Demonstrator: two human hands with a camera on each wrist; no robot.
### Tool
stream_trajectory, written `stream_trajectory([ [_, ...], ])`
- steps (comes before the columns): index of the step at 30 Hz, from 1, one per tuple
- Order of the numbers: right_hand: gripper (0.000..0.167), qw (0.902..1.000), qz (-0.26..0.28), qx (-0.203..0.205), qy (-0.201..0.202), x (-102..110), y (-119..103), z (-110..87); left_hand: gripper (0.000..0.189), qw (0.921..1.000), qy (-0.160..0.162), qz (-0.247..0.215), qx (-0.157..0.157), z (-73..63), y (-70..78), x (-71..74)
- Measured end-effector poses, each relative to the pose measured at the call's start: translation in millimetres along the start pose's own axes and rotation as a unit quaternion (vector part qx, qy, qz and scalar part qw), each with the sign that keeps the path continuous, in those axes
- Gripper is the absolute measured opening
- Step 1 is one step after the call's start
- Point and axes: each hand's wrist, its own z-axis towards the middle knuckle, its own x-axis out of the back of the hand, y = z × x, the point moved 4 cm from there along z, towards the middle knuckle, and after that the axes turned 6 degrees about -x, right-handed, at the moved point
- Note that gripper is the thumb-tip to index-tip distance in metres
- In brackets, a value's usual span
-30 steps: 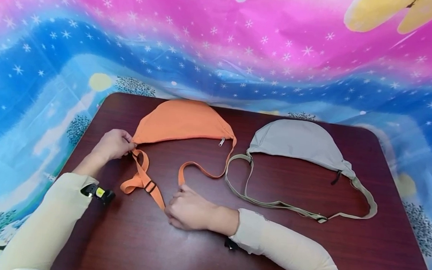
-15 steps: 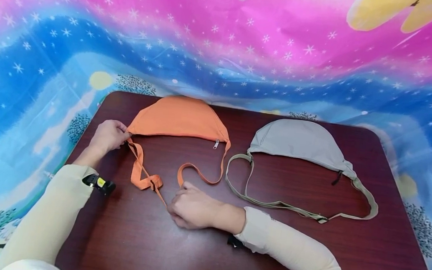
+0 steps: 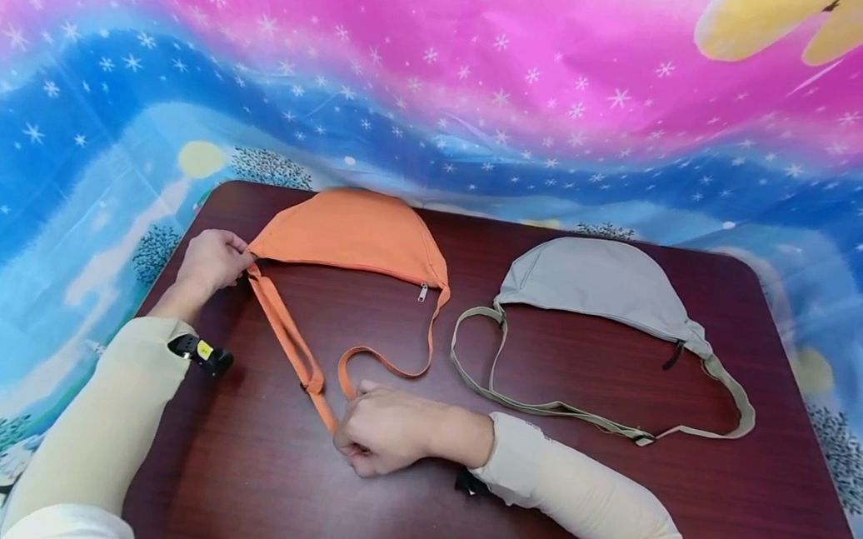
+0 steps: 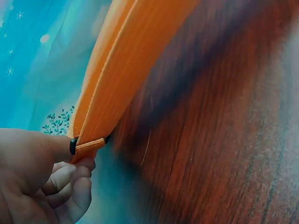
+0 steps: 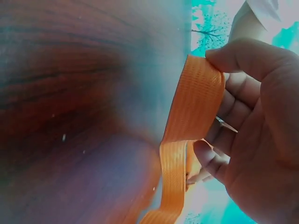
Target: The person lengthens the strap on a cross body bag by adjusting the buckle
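Note:
An orange waist bag [image 3: 351, 235] lies at the back left of the table, its zipper edge toward me. At the bag's left corner my left hand [image 3: 212, 264] pinches the strap end; the left wrist view shows thumb and fingers at a black ring [image 4: 73, 145] with orange webbing looped through it. My right hand [image 3: 386, 429] grips the orange strap [image 5: 196, 98] nearer the front, thumb against its edge in the right wrist view. Between the hands the strap runs straight and doubled, with a dark slider [image 3: 306, 388] on it. From the right hand a slack curve leads back to the bag's right corner.
To the right lies a grey waist bag [image 3: 596, 277] with its olive strap [image 3: 557, 408] looped in front. The dark red-brown table [image 3: 273, 492] has rounded back corners. A patterned pink and blue cloth [image 3: 429, 94] hangs behind and beside it.
My left hand has moved up and left, drawing the orange bag along. The twisted strap between my hands has straightened. My right hand has shifted slightly; the grey bag stays put.

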Motion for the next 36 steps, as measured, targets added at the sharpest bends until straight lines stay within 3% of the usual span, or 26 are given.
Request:
stream_trajectory([
  [5, 0.023, 0.9981, -0.030, -0.048, 0.023, -4, 6, 2.4, 0.029, 1.0000, -0.004, 0.003, 0.008, 0.5, -2.3, -1.1],
  [9, 0.022, 0.9896, -0.076, -0.105, 0.063, -4, 13, 6.5, 0.033, 0.9999, -0.013, 0.004, 0.008, -1.2, -2.6, -1.8],
  [12, 0.023, 0.9852, -0.092, -0.125, 0.074, -2, 16, 12.7, 0.034, 0.9998, -0.018, 0.011, 0.002, -2.6, -1.0, -1.7],
  [26, 0.015, 0.9872, -0.113, -0.100, 0.051, -12, 3, 62.6, 0.033, 0.9992, -0.033, 0.020, 0.007, -0.1, -1.9, -2.0],
  [36, 0.016, 0.9839, -0.130, -0.110, 0.054, -15, 2, 77.2, 0.033, 0.9990, -0.042, 0.018, 0.003, 0.9, -2.0, -2.0],
])
